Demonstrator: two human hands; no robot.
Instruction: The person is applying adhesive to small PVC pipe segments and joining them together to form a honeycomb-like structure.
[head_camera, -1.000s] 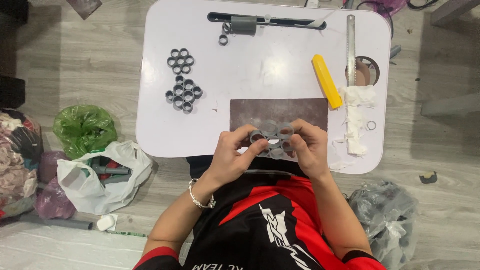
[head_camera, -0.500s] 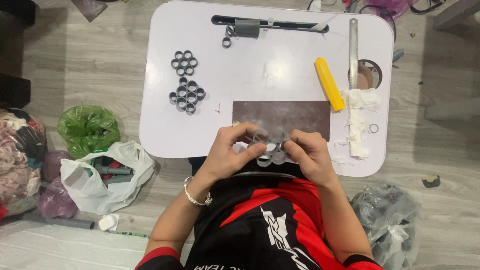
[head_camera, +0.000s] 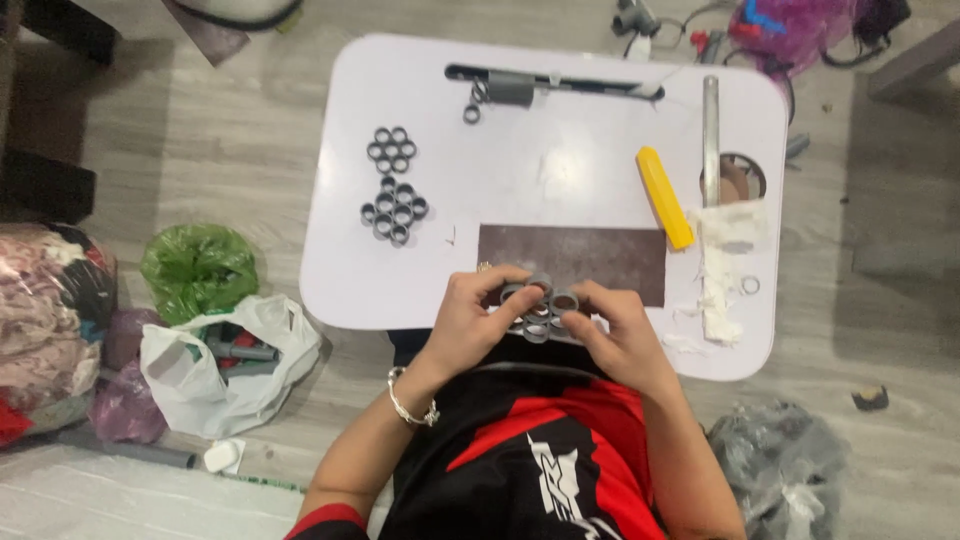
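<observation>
Both hands hold one cluster of short grey pipe rings (head_camera: 541, 310) glued side by side, just above the near edge of the small white table (head_camera: 560, 170). My left hand (head_camera: 468, 320) grips its left side, thumb and fingers curled around the rings. My right hand (head_camera: 622, 335) grips its right side. A dark brown rectangular sheet (head_camera: 580, 255) lies on the table right behind the cluster. Two more finished ring clusters (head_camera: 392, 150) (head_camera: 394, 210) rest at the table's left.
A yellow bar (head_camera: 664, 197), a metal tube (head_camera: 710, 140), white rags (head_camera: 722, 265) and a long dark tool (head_camera: 550, 84) lie on the table. On the wooden floor sit a green bag (head_camera: 198, 270), a white bag (head_camera: 225, 360) and a grey bag (head_camera: 780, 465).
The hands have stayed at the table's near edge, shifting their fingers around the ring cluster. The camera view has drifted slightly.
</observation>
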